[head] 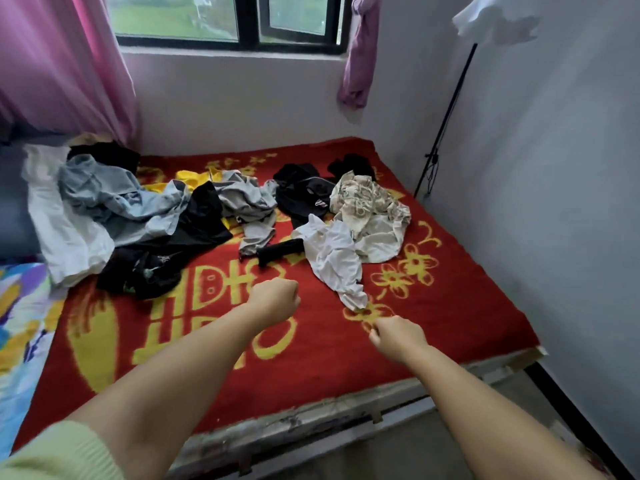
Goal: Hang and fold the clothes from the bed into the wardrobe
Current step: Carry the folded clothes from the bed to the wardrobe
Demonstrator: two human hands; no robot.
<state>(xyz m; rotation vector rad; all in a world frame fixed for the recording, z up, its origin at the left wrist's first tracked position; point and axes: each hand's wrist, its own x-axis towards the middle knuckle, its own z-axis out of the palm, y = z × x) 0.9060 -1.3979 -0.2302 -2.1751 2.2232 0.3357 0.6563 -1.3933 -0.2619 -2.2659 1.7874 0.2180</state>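
1. The left hand (275, 297) is out over the red blanket (450, 306), its fingers curled into a loose fist. It holds nothing and touches no garment.
2. The right hand (398, 336) is also curled, knuckles toward the window (225, 19), with nothing in its grip. It is just short of the low tip of the white garment (334, 258); I cannot tell whether it touches the blanket.
3. The white garment lies crumpled on the blanket, its long axis running from the far centre of the bed down toward the right hand, the narrow end pointing at that hand.
4. Its upper end is touching a cream patterned garment (370, 209), bunched in a heap to the right.
5. A black garment (304, 192) lies just behind these, near the far wall.
6. A grey garment (247, 206) is in the middle, trailing toward the near edge, with a black rolled piece (280, 251) beside its lower end.
7. On the left lies a tangled pile: a light blue shirt (114, 199) over a white cloth (65, 233), and a black printed garment (152, 268) at the near end.
8. A pink curtain (65, 64) hangs at the left of the window.
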